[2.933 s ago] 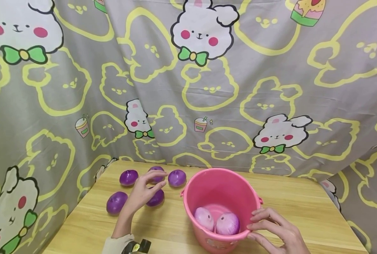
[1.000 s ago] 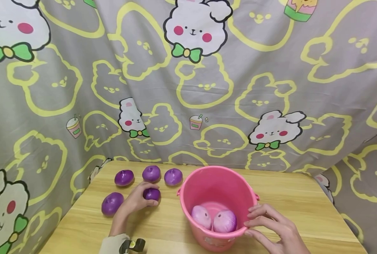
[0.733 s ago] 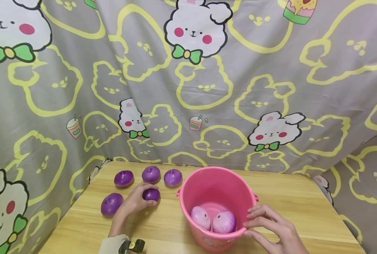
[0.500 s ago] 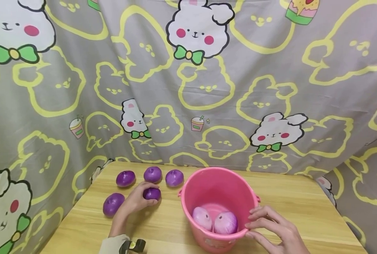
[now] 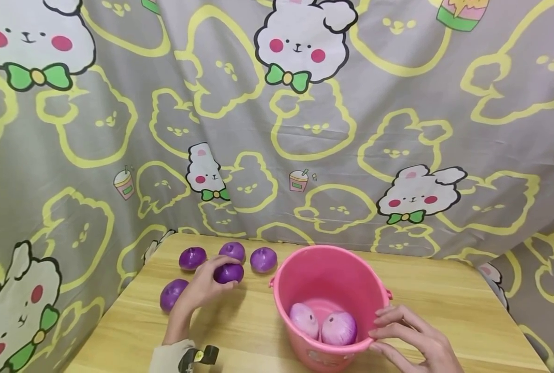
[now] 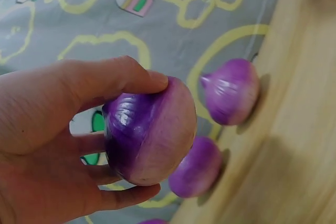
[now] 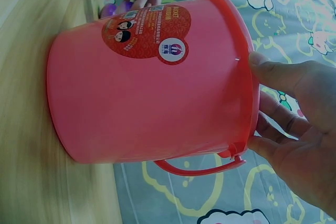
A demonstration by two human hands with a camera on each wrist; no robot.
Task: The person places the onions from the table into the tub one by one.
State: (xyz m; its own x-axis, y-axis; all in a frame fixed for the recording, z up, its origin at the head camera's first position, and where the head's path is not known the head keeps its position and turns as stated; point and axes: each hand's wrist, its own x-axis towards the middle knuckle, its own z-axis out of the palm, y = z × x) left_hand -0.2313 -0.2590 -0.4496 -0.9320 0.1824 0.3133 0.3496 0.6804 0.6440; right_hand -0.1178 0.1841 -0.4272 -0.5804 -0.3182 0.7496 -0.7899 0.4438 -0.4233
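Note:
My left hand [image 5: 209, 284] grips a purple onion [image 5: 229, 273] between thumb and fingers. In the left wrist view that onion [image 6: 149, 129] looks raised off the table, its side glossy purple and its lower half paler. My right hand [image 5: 419, 336] pinches the near right rim of a pink bucket [image 5: 288, 280], thumb outside and fingers over the edge. Two paler onions, one on the left [image 5: 304, 320] and one on the right [image 5: 339, 328], lie inside at the bottom. From the right wrist view, the bucket's wall [image 7: 157, 98] carries a red label and a hanging handle.
Several more purple onions stand around the left hand: one at the back left [image 5: 192, 258], one behind the held onion [image 5: 232, 250], one beside the bucket [image 5: 263, 259], and one left of the wrist [image 5: 172, 294]. A patterned curtain [image 5: 239, 129] closes off the wooden table's [image 5: 249, 331] back and sides.
My left hand came down over the onion, took hold of it and has now lifted it slightly. The right hand stays on the bucket rim. The head view has shifted a little.

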